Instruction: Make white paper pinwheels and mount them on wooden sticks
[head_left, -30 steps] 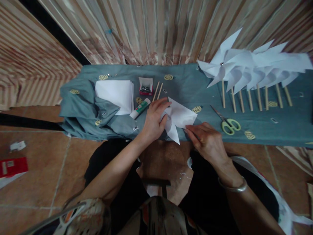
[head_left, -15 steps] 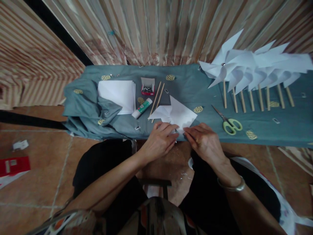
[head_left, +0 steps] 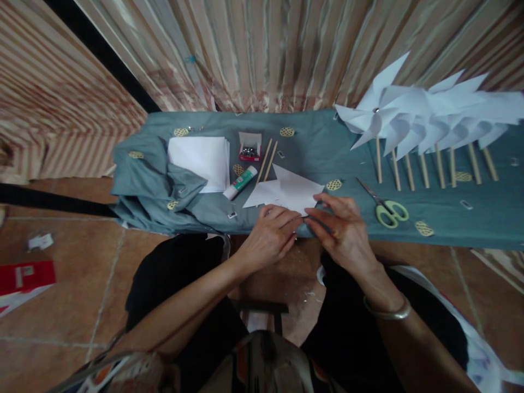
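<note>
Your left hand [head_left: 270,236] and right hand [head_left: 344,229] held one cut paper [head_left: 282,191], fingers narrowed; around lay two loose sticks [head_left: 264,162], one glue stick [head_left: 240,183], eight pinwheel handles [head_left: 439,166].

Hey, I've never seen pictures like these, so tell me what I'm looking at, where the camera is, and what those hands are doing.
There's no machine here: a person works with bare hands, filmed from a camera on their head looking forward and down. The left hand and right hand both have fingers at the near side of a white pointed paper; how firmly they grip isn't clear. On the green-blue cloth lie a paper stack, a small open box, a glue stick, two wooden sticks, scissors and paper pinwheels on sticks.
</note>
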Motion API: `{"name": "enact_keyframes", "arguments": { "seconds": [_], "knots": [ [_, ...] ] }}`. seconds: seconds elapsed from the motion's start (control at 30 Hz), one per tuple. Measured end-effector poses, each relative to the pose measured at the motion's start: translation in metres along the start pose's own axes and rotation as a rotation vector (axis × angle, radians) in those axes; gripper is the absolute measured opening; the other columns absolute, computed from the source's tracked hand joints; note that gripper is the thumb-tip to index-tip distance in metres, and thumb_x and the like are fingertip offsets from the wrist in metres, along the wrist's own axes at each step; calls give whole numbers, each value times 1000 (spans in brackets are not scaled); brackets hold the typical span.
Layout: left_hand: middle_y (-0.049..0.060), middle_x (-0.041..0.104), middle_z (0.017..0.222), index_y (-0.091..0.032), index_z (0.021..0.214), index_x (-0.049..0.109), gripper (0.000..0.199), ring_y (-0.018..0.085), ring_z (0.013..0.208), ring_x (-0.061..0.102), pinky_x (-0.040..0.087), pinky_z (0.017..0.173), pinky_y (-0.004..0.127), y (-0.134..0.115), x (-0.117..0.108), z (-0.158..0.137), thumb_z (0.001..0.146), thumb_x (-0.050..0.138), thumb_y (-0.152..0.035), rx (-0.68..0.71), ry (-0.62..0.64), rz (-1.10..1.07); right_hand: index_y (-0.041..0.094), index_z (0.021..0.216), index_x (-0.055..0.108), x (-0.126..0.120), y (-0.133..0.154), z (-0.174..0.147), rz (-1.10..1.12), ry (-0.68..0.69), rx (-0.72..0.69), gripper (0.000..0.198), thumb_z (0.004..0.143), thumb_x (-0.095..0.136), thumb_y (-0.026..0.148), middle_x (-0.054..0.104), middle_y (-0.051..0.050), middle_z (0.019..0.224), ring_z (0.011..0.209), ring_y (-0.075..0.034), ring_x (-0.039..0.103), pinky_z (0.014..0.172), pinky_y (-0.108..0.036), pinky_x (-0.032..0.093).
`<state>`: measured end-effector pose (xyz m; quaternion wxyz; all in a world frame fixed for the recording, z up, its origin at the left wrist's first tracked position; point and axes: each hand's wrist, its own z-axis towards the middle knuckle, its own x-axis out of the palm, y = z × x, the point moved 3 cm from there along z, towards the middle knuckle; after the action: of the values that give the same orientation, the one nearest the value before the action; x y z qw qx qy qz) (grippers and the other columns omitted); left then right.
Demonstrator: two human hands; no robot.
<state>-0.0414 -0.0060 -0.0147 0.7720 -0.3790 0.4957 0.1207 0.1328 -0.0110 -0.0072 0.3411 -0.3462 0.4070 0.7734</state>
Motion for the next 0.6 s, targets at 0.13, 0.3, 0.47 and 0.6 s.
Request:
{"name": "enact_keyframes", "arguments": {
  "seconds": [0.13,0.3,0.47,0.6],
  "knots": [
    [11,66,123,-16,124,59,32,25,114,55,38,98,47,-1,-1,-1,94,48,-19,7,14,-14,22,95,76,5,-7,3,149,46,49,18,92,60,28,68,-10,120,100,-27,59,89,-45,51],
    [13,64,128,-14,119,62,28,26,115,54,37,100,47,1,0,-5,95,47,-20,45,-27,29,23,87,74,11,-12,6,299,140,122,14,91,60,26,70,-8,117,108,-27,62,96,-48,48],
    [17,54,141,-15,118,62,27,29,123,49,40,98,48,4,-4,-10,94,50,-21,19,-79,54,24,87,71,7,-18,8,526,186,244,12,88,61,30,74,-5,109,102,-22,69,95,-41,52],
    [15,61,130,-14,114,62,24,27,119,52,40,98,46,3,-4,-14,93,51,-20,33,-80,59,25,90,73,5,-22,9,501,235,326,14,87,64,34,77,-2,95,90,-21,71,87,-36,55]
  ]
}}
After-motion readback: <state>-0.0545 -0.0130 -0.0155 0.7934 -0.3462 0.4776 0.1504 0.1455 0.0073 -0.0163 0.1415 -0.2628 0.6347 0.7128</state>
